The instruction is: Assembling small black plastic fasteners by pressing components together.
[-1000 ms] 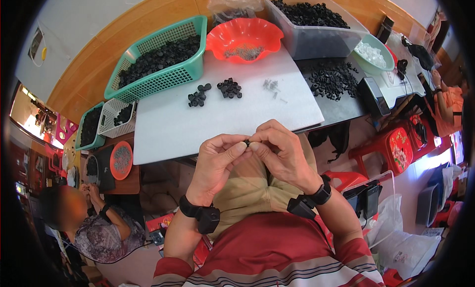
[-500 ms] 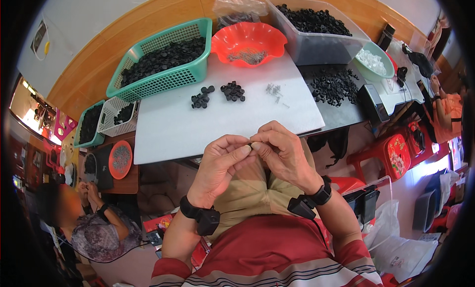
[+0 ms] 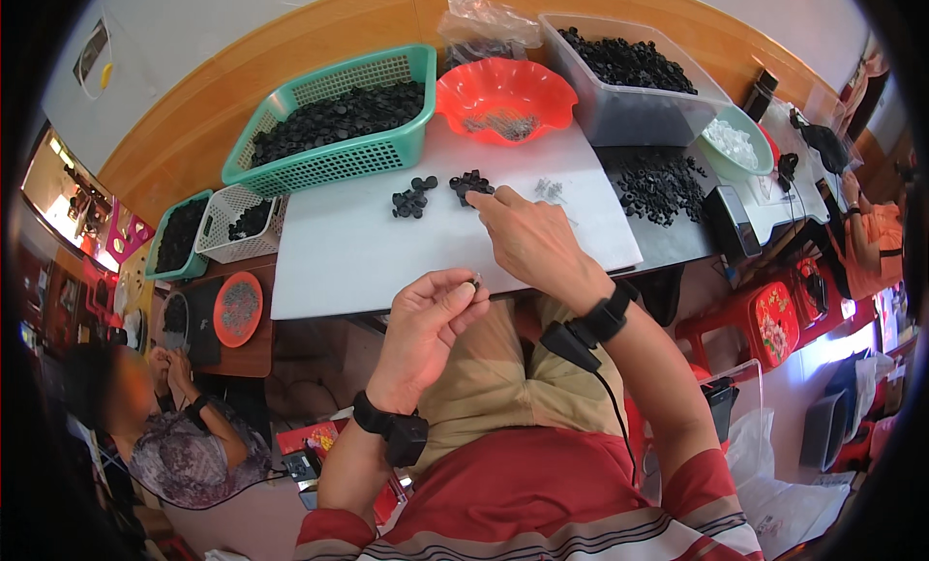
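Centrally, a small dark part [image 3: 475, 283] is pinched between the thumb and fingertips of the left hand [image 3: 429, 314], near the front edge of a white sheet [image 3: 368, 261]. The right hand [image 3: 537, 242] extends over the sheet, its fingertips at a cluster of black pieces [image 3: 470, 182]; whether it grips one cannot be told. Left of this cluster lies a group of round black pieces [image 3: 410, 202]; to its right, partly behind the right hand, lie small clear pieces [image 3: 549, 189]. Behind these stand a green basket [image 3: 382, 158] of black pieces, a scalloped red bowl [image 3: 554, 89] containing small greyish pieces, and a translucent bin [image 3: 634, 123]. Rightward, loose black parts [image 3: 663, 188] spread over the dark worktop [image 3: 650, 242]. At lower left sits a co-worker [image 3: 198, 459].
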